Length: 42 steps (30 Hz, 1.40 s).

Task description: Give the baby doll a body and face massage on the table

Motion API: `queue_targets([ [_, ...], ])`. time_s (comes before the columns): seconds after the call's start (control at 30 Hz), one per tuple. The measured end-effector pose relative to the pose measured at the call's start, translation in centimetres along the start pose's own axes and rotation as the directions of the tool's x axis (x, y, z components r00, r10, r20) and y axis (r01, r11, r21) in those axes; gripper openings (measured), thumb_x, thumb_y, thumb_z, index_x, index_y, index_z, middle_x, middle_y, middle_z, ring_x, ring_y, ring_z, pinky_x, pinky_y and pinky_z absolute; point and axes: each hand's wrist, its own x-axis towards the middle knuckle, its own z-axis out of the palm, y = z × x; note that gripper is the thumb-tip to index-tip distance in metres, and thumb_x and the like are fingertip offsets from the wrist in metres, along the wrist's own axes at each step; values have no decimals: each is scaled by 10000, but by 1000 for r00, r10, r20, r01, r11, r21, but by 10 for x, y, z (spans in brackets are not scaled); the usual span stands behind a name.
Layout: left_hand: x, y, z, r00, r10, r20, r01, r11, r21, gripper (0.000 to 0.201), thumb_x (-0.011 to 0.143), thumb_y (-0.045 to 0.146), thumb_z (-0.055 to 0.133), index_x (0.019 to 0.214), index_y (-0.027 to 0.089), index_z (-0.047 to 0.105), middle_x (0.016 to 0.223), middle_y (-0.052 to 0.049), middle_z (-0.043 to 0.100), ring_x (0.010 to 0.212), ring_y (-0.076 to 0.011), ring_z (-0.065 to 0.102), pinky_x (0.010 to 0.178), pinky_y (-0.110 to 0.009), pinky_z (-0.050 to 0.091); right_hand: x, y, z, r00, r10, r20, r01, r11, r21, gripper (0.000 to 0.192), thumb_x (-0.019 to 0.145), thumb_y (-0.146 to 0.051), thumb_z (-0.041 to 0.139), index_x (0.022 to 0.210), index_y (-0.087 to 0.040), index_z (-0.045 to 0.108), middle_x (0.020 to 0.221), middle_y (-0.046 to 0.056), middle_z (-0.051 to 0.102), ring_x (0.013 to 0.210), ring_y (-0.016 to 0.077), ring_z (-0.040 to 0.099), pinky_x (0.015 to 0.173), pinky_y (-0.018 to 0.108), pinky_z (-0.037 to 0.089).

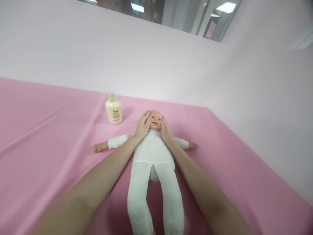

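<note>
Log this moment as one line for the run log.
left hand: on doll head's side | right hand: on other side | doll: face-up on pink sheet | bottle: upright, untouched

Both arms stretched fwd, left hand [143, 125] & right hand [166, 132] open, palms turned inward, fingers extended.

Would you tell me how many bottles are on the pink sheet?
1. The cream bottle stands upright on the pink sheet, just beyond the doll, nearest the left hand. No other shows in this view.
</note>
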Motion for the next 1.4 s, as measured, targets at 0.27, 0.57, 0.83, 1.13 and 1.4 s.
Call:
queue_targets([
  [0.27,0,-4,0,1000,3,16,-3,1000,-4,482,954,438,416,1379,221,482,1471,-82,451,1396,-214,388,1205,-439,264,-2,-6,-2,1000,3,19,-2,1000,-26,747,918,-644,329,1515,-205,234,1575,24,283,1456,176,278,1229,372,180],
  [0.57,0,-3,0,998,53,20,-54,998,22,446,936,406,468,1344,237,525,1450,-78,469,1367,-213,420,1191,-435,296,-3,-8,-2,1000,22,10,-22,1000,-21,747,910,-657,339,1508,-217,263,1550,24,342,1436,199,328,1221,383,214],
  [0.83,0,3,-3,998,58,30,-59,998,28,406,946,395,445,1309,255,561,1435,-67,479,1362,-213,423,1186,-440,304,-3,-9,-1,1000,13,6,-13,1000,-7,754,901,-671,343,1506,-228,269,1553,15,336,1444,202,310,1228,394,195],
  [1.13,0,0,-1,998,63,15,-64,998,30,406,948,390,439,1310,246,555,1435,-73,478,1357,-212,428,1186,-440,302,-4,-9,-1,1000,6,5,-6,1000,-8,760,900,-675,338,1505,-219,274,1554,24,334,1450,205,296,1230,392,182],
  [1.4,0,1,-2,998,65,7,-65,997,30,396,947,388,442,1301,254,558,1422,-70,492,1347,-215,437,1182,-445,306,-4,-10,-2,1000,22,4,-22,1000,-13,754,904,-661,346,1503,-208,281,1547,34,348,1444,213,309,1230,401,185],
])
